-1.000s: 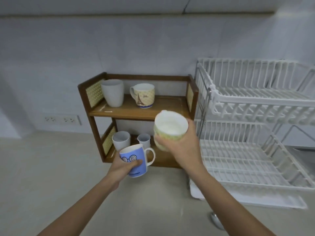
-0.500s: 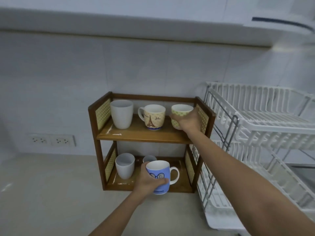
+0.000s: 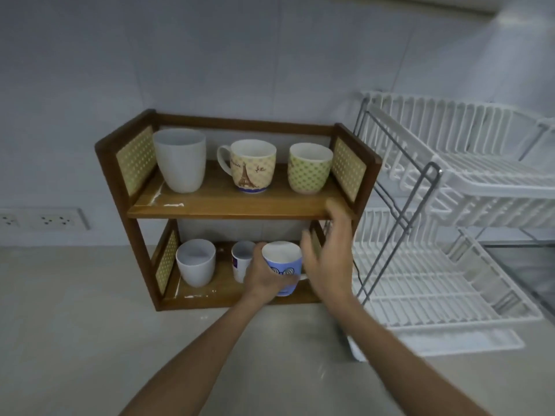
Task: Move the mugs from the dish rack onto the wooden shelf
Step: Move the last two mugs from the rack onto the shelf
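Observation:
The two-level wooden shelf (image 3: 228, 205) stands against the wall. On its upper board are a tall white mug (image 3: 180, 160), a mug with a tower picture (image 3: 250, 166) and a green-dotted mug (image 3: 309, 168). My left hand (image 3: 261, 277) is shut on a blue mug with eye-like circles (image 3: 283, 265), holding it at the right of the lower board. A white mug (image 3: 195, 262) and a small mug (image 3: 241, 259) stand beside it. My right hand (image 3: 329, 253) hovers open and blurred in front of the shelf's right side, holding nothing.
The white two-tier dish rack (image 3: 450, 235) stands to the right of the shelf, on its drip tray (image 3: 435, 340); no mugs show in it. Wall sockets (image 3: 42, 220) sit at the left. The pale counter (image 3: 75, 340) spreads in front.
My right hand let go of the green-dotted mug on the upper board and dropped down, open. My left hand carried the blue mug further in onto the lower board.

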Demonstrator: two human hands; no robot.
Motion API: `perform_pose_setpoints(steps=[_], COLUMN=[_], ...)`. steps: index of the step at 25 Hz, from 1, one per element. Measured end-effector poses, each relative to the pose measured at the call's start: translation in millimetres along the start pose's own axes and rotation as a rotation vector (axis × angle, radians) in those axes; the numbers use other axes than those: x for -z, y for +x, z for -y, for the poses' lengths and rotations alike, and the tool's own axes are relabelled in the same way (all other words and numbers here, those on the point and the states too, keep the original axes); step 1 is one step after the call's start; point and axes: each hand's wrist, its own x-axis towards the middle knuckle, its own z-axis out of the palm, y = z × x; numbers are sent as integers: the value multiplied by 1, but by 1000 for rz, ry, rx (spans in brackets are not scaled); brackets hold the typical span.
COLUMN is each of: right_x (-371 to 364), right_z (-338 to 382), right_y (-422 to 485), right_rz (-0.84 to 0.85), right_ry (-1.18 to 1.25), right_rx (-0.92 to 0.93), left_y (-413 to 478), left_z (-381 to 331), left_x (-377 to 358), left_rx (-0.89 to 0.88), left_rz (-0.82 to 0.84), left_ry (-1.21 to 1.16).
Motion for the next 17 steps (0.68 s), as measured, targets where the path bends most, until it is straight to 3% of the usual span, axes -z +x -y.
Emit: perform_pose_setpoints(steps=[4,8,17], right_x=[12,6,-4], right_z=[-63,-97,-119], right_y=[-141,-180,-182], right_rz=[443,798,816], right_ry=[-177,-544,-527], right_rx=[-204,-32,-31], left_y=[10,22,40], left_z=[7,16,32], left_x=[-23,-48,-73], left_rx=[-7,20,37], left_rz=[-70,-141,-194], left_ry=[58,71,86])
